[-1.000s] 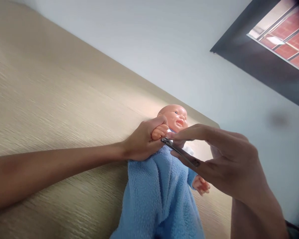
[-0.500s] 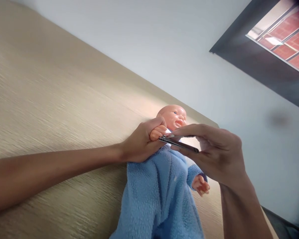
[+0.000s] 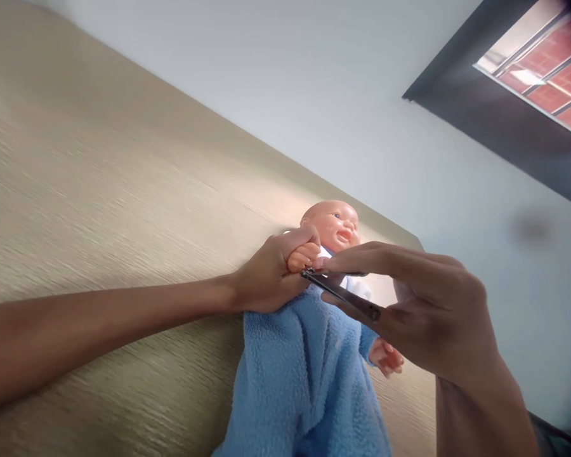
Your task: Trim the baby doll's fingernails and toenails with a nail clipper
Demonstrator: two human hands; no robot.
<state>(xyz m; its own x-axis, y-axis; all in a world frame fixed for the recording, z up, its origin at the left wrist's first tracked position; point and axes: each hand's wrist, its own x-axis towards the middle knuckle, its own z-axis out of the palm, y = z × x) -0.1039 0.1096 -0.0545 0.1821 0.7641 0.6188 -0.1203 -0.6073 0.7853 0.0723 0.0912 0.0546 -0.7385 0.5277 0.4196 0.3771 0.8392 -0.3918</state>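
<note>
A baby doll (image 3: 309,381) in a fuzzy blue suit lies face up on a wooden surface. My left hand (image 3: 271,273) is closed around one of its hands, the doll's hand (image 3: 302,257) showing its small fingers past my thumb. Between the thumb and fingers of my right hand (image 3: 423,304) sits a metal nail clipper (image 3: 345,297), its lever raised. The clipper's tip touches, or nearly touches, the doll's fingers; exact contact is too small to make out. The doll's other hand (image 3: 386,357) lies free below my right wrist.
The wooden tabletop (image 3: 99,190) stretches out to the left and behind the doll. A pale wall (image 3: 266,76) rises along its far edge. At the upper right is a dark-framed window (image 3: 480,95) with bars and red brick beyond.
My right hand has shifted slightly right and down, and the nail clipper now slants more steeply, its rear end lower. My left hand keeps its hold on the doll's hand.
</note>
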